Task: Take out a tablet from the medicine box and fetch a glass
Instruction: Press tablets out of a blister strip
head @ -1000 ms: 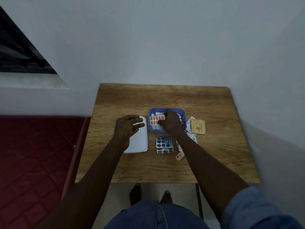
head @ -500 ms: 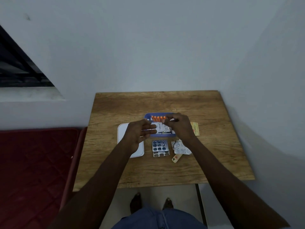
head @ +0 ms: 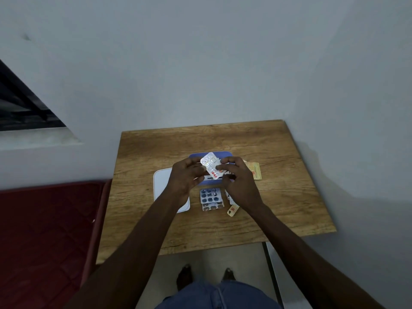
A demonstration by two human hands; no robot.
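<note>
Both hands, left and right, now pinch one silver blister strip raised above the blue medicine box; two strips lie at 6 o'clock.

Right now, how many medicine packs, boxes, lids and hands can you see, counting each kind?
Silver strip held in both hands: 1
Blue blister pack: 1
Grey blister pack under it: 1
Yellow sachet: 1
Small cut strip piece: 1
Blue medicine box: 1
White lid: 1
Hands, left and right: 2
Total: 9
</note>
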